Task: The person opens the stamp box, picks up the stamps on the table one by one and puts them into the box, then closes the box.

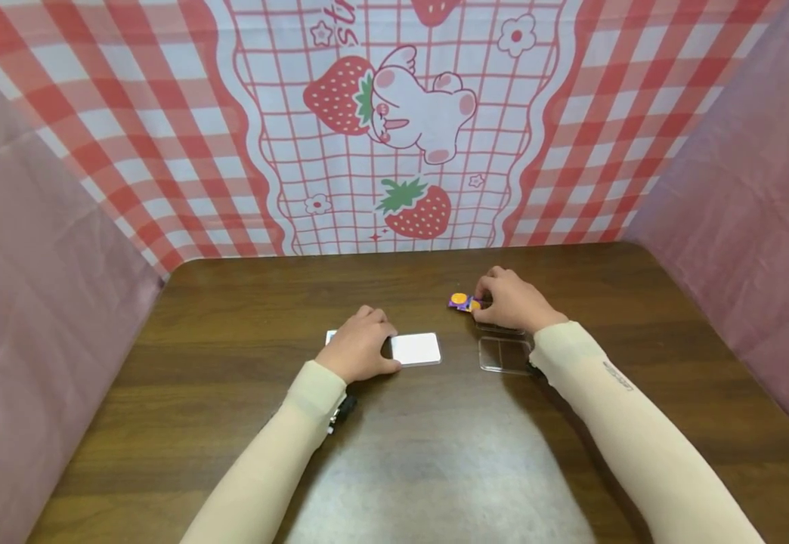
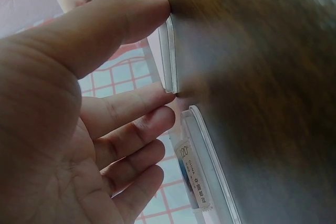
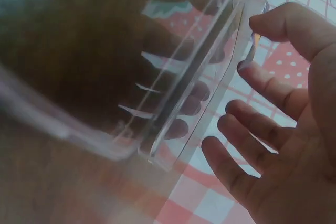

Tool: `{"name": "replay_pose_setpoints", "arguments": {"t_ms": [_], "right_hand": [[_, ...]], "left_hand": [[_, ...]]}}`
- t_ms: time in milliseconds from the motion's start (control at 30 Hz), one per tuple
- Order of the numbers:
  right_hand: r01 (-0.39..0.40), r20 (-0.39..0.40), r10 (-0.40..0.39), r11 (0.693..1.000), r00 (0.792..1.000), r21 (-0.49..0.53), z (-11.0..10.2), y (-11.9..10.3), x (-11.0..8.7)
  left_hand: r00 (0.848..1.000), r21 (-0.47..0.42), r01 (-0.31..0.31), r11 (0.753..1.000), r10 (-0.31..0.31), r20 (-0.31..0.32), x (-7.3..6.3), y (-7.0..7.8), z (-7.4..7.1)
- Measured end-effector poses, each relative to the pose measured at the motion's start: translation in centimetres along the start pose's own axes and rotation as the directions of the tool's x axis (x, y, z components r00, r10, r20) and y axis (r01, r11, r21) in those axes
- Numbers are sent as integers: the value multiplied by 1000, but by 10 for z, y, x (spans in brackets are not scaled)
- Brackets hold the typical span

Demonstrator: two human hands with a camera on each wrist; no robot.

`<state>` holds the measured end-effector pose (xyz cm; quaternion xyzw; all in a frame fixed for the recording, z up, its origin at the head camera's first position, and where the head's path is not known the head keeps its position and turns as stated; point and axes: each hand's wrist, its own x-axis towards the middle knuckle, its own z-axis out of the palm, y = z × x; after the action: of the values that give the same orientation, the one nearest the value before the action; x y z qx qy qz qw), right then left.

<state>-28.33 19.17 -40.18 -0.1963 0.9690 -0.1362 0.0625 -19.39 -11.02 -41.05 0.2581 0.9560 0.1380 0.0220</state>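
Note:
My left hand (image 1: 359, 344) spans a flat clear case with a white insert (image 1: 416, 349), thumb and index finger gripping its opposite edges. Below those fingers in the left wrist view, a second case holds a postage stamp (image 2: 192, 178) printed with "CHINA"; from the head, most of this case is hidden by the hand. Farther back, my right hand (image 1: 518, 301) pinches a small, thin purple piece with orange rounds (image 1: 459, 300) between thumb and index finger. The other right fingers are spread loosely beside a clear plastic case (image 3: 181, 114).
A transparent case (image 1: 501, 356) lies just in front of the right hand, near that wrist. Another clear edge (image 1: 499, 329) shows under the right hand. The brown wooden table (image 1: 435, 461) backs onto a red-checked strawberry cloth (image 1: 428, 136), with pink cloths at both sides.

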Motion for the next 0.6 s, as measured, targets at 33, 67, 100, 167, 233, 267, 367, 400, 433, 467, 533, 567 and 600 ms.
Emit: {"name": "replay_pose_setpoints", "arguments": {"t_ms": [33,67,100,167,233,267,367,400,433,467,533,567,600], "right_hand": [[7,10,-7,1000,1000,9,0,0,-2],[16,20,-16,1000,1000,19,0,0,-3],[26,28,-27,999,999,26,0,-1,-4],[50,33,-50,998,998,24,-1,-2,-5],[80,13,-80,997,997,-7,-2,-4,-6],[94,-7,-94,995,996,-36,-3,-5,-6],[133,-72,-144,982,987,-137,-5,-9,-4],[144,-89,-161,975,983,-168,-5,-11,-4],[151,-99,-172,970,980,-190,-6,-13,-3],[157,-105,-180,967,978,-200,-6,-14,-2],[149,-102,-171,970,980,-193,-7,-18,-1],[139,-98,-159,973,982,-183,-7,-20,0],[129,-92,-146,977,985,-169,-7,-21,0]], "left_hand": [[1000,0,2,1000,-2,2,0,0,0],[1000,-1,2,1000,-2,2,0,0,0],[1000,-2,3,1000,-3,3,0,0,0],[1000,-2,7,1000,-7,5,0,0,0],[1000,-1,9,1000,-9,4,0,0,1],[1000,-1,11,1000,-11,6,0,0,1],[1000,-1,12,1000,-12,11,0,0,1],[1000,0,12,1000,-12,12,0,0,1],[1000,1,11,1000,-11,12,0,0,0],[1000,1,10,1000,-10,11,0,0,0],[1000,3,9,1000,-9,8,0,1,0],[1000,3,7,1000,-7,5,0,1,0],[1000,6,8,1000,-8,6,0,1,0]]}}
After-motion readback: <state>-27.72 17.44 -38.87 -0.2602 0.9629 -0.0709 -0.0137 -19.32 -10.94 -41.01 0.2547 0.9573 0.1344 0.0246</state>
